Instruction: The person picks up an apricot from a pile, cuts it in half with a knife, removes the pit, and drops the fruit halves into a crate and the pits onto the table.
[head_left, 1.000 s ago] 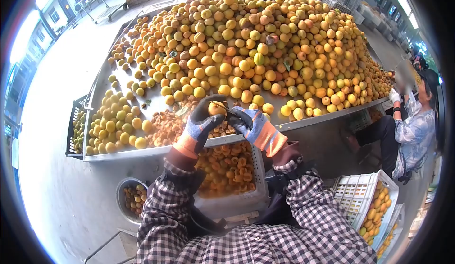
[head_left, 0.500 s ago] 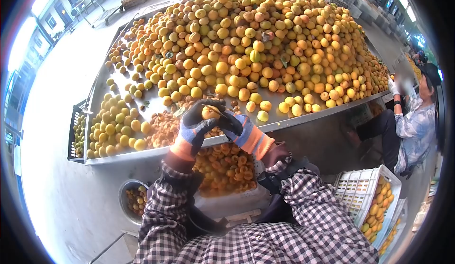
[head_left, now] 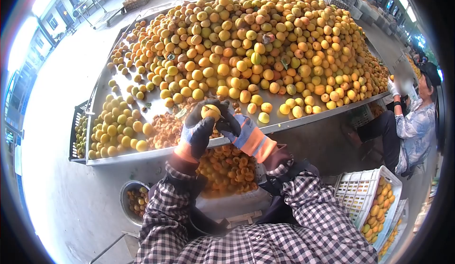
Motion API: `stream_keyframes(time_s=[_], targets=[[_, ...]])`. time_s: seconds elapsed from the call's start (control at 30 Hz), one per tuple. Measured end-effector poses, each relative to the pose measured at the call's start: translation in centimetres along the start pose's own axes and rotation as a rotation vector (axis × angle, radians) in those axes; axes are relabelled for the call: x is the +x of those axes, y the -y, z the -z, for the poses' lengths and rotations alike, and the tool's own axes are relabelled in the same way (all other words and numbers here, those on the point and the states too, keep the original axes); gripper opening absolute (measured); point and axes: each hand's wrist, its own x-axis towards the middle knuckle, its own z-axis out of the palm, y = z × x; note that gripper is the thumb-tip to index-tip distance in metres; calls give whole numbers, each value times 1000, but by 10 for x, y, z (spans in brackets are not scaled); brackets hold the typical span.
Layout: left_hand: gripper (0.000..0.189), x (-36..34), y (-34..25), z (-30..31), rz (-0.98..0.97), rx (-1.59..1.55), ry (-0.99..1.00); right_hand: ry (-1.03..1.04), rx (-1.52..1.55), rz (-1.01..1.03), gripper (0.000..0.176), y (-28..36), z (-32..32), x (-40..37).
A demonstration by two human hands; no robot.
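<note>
A yellow-orange apricot (head_left: 210, 112) is held in my left hand (head_left: 195, 130), its dark-gloved fingers curled round it. Close against the fruit's right side is my right hand (head_left: 241, 130), also gloved, with the fingers pressed together. A thin edge shows beside the apricot at these fingertips, too small to name. Both hands are just above the front edge of a metal table (head_left: 303, 120), which bears a large heap of apricots (head_left: 246, 55). Behind my left hand lies a patch of brownish fruit pieces (head_left: 166, 130). Below my wrists, a container holds halved apricots (head_left: 228, 171).
Left of my hands is a group of yellow apricots (head_left: 116, 126), with a black crate (head_left: 75, 140) beyond. A metal bucket (head_left: 124, 202) stands on the floor. White crates (head_left: 355, 188) of fruit are at right, near a seated person (head_left: 414, 126).
The apricot has turned in my left hand, and more of its yellow side shows. The thin dark line across its top is gone from there. Both hands stay close together.
</note>
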Motion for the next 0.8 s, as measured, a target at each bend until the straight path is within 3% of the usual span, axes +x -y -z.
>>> stream_keyframes(time_s=[0.17,0.23,0.3,0.4,0.47,0.57,0.63,0.7,0.8], targets=[[56,-1,3,-1,-82,50,-17,-79,-234,31,36,4,-4,-11],[53,-6,11,-11,93,-292,-32,-169,-111,14,35,-10,-24,-14],[57,-7,8,-20,61,-218,-76,-168,-185,-88,34,-7,-24,-14],[55,0,-3,-11,42,-95,-88,-178,-108,-50,32,-6,-15,-10],[53,4,-14,1,11,278,-31,-137,-97,-39,31,-1,-8,-10],[61,4,-12,10,-9,306,-58,-99,-117,-45,28,4,-7,-9],[52,1,2,0,-54,334,-44,-138,-146,-125,25,4,-18,-12],[48,-5,14,-18,174,-284,-211,-200,-159,-86,24,-16,-38,-14],[48,-4,12,-15,205,-202,-171,-236,-174,-59,24,-22,-39,-16]])
